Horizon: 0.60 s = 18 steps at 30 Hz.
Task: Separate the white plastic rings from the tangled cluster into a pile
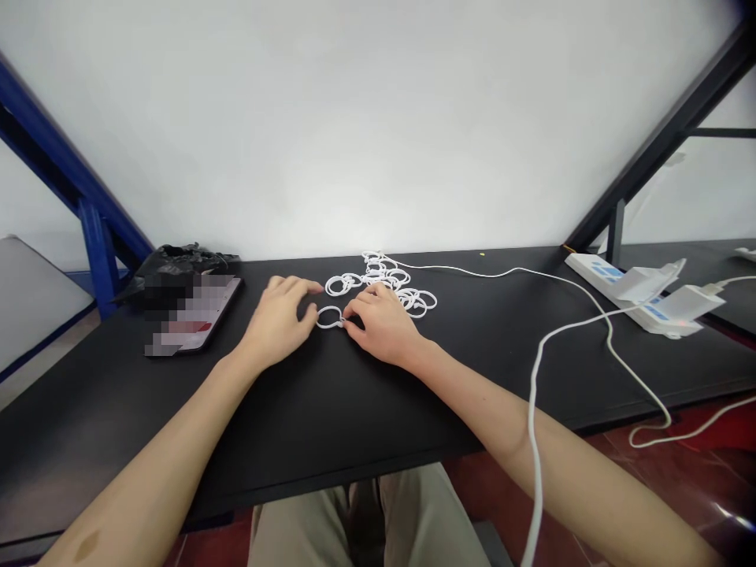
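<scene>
A single white ring [329,327] with a small tab on its right side lies on the black table between my hands. My right hand [381,327] pinches the ring by the tab end with thumb and fingertips. At the ring's left side is my left hand [283,319], its thumb and fingers apart; the thumb tip is close to the rim, and I cannot tell if it touches. Just beyond my hands sits a loose pile of several similar white rings [418,302], partly hidden behind my right hand.
On the left lie a flat tablet-like device [221,307], its screen blurred, and a crumpled black plastic bag [183,258]. To the right, a white power strip [596,272] holds plugged-in adapters. A white cable [535,409] crosses over my right forearm. Behind the table [283,425] rises a white wall.
</scene>
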{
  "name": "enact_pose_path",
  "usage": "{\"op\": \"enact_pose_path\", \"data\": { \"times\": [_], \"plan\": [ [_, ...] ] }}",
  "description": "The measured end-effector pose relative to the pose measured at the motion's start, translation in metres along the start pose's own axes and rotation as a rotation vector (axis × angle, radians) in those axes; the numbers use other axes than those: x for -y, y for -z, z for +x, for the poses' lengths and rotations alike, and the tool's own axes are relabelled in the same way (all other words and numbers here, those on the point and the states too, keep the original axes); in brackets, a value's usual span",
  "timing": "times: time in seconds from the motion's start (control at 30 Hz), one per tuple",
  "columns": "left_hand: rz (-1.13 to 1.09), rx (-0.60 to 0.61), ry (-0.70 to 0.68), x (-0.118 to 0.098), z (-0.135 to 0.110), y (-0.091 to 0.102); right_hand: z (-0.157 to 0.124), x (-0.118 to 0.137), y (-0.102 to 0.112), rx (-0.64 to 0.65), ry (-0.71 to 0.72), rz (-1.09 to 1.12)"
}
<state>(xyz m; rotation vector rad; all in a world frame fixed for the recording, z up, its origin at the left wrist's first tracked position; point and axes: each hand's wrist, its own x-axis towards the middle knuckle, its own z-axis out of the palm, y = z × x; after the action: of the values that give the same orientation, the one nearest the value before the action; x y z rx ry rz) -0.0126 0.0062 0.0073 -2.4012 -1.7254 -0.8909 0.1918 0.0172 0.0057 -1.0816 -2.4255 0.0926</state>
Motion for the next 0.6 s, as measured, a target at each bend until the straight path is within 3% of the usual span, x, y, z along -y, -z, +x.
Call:
{"op": "enact_pose_path", "data": {
  "times": [0.1, 0.3, 0.6],
  "plan": [
    [-0.052, 0.121, -0.130, -0.011, -0.004, 0.003, 0.000, 0.001, 0.000, 0.002, 0.014, -0.026],
    [0.004, 0.326, -0.133, -0.004, -0.009, 0.003, 0.001, 0.002, 0.000, 0.010, 0.014, -0.012],
    [-0.057, 0.313, -0.122, -0.005, -0.004, 0.003, 0.002, 0.005, 0.002, 0.009, 0.035, 0.048]
  ]
}}
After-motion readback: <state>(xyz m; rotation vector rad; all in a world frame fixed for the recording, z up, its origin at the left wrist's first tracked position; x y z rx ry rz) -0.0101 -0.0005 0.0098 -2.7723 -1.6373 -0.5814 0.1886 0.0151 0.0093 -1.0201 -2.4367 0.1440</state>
